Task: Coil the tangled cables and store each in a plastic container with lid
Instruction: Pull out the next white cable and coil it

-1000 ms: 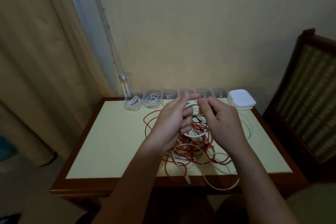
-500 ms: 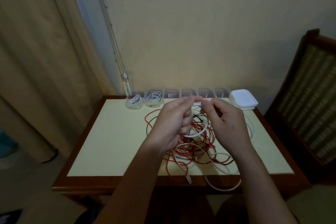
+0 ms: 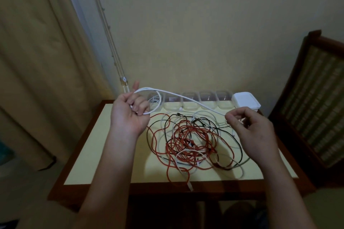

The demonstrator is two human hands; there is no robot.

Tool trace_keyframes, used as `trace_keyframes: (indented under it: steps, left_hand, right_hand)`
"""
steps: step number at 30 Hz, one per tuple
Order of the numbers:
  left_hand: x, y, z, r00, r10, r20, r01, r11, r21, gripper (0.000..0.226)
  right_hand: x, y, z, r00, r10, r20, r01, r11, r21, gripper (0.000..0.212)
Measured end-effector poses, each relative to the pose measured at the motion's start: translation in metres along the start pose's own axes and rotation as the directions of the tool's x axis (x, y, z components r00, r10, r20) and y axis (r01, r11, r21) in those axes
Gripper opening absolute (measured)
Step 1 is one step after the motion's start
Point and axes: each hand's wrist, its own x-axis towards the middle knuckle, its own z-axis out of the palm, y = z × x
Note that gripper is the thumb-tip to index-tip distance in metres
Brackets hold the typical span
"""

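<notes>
A pale-topped desk (image 3: 89, 154) stands against a beige wall. Above it the left hand (image 3: 130, 117) curls round a loop of white cable (image 3: 186, 97), which runs across to the pinching right hand (image 3: 251, 128). Between the hands lies the cable tangle (image 3: 188, 141). Beyond them are clear containers (image 3: 206, 98) and stacked white lids (image 3: 244, 99).

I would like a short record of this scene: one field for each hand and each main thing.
left hand: grips a loop of the white cable
right hand: pinches the same cable further along
pile: red, black, white cables tangled on the table
containers: clear, in a row at the far edge
lids: white, stacked right of the row
</notes>
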Motion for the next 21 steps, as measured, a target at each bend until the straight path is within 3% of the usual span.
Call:
trace_keyframes:
  steps: [4,7,11,14,18,21]
  left_hand:
    - [-0.003,-0.018,0.001,0.984,0.178,0.009,-0.173,0.943,0.284,0.034]
    - [-0.012,-0.040,0.004,0.942,0.322,0.095,-0.317,0.756,0.573,0.027]
    - [-0.019,-0.059,0.000,0.930,0.239,0.279,-0.361,0.454,0.815,0.029]
    - [-0.021,-0.069,-0.009,0.939,0.115,0.323,-0.342,0.279,0.897,0.033]
    - [-0.024,-0.082,-0.018,0.959,-0.091,0.267,-0.236,0.260,0.936,0.033]
    - [-0.027,-0.088,-0.016,0.957,-0.234,0.170,-0.041,0.471,0.881,0.031]
  right_hand:
    - [-0.002,0.004,0.006,0.993,-0.079,0.088,0.097,0.970,-0.222,0.016]
    - [-0.006,0.001,0.017,0.974,-0.114,0.197,0.169,0.944,-0.285,0.020]
    - [-0.013,-0.014,0.031,0.942,-0.227,0.246,0.286,0.929,-0.236,0.027]
    - [-0.014,-0.027,0.032,0.947,-0.263,0.185,0.293,0.943,-0.156,0.030]
    - [-0.010,-0.030,0.033,0.970,-0.219,0.108,0.232,0.964,-0.131,0.039]
    - [-0.010,-0.031,0.034,0.982,-0.171,0.077,0.179,0.978,-0.109,0.038]
